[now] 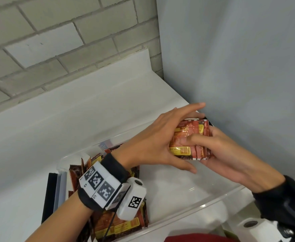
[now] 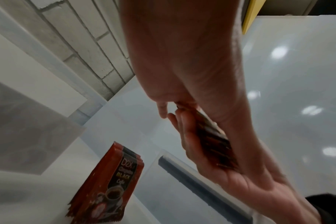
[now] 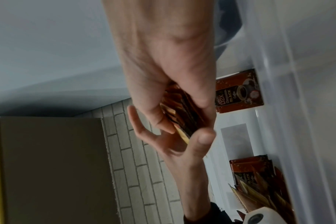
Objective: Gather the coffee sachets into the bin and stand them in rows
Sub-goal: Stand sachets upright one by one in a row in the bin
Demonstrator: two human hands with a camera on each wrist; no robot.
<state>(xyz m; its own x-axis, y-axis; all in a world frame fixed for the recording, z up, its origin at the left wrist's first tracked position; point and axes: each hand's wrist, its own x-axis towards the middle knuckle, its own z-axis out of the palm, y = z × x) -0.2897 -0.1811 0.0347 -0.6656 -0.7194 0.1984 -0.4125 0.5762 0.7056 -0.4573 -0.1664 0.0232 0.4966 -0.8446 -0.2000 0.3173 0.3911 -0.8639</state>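
Note:
A stack of red-brown coffee sachets (image 1: pixel 190 138) is held between both hands above the far right corner of the clear plastic bin (image 1: pixel 195 206). My left hand (image 1: pixel 160 137) clasps it from the left, with long fingers behind the stack and the thumb under it. My right hand (image 1: pixel 227 151) grips it from the right, thumb across the front. Several more sachets (image 1: pixel 122 224) stand and lean at the bin's left end. The left wrist view shows the stack (image 2: pixel 213 139) edge-on and upright sachets (image 2: pixel 113 181) below. In the right wrist view the stack (image 3: pixel 182 115) sits between the two hands.
The bin sits on a white counter (image 1: pixel 73 119), with a brick wall (image 1: pixel 55 49) behind and a grey panel (image 1: pixel 239 67) close on the right. A dark flat lid-like piece (image 1: pixel 55 194) lies left of the bin. A brown box (image 3: pixel 48 166) shows in the right wrist view.

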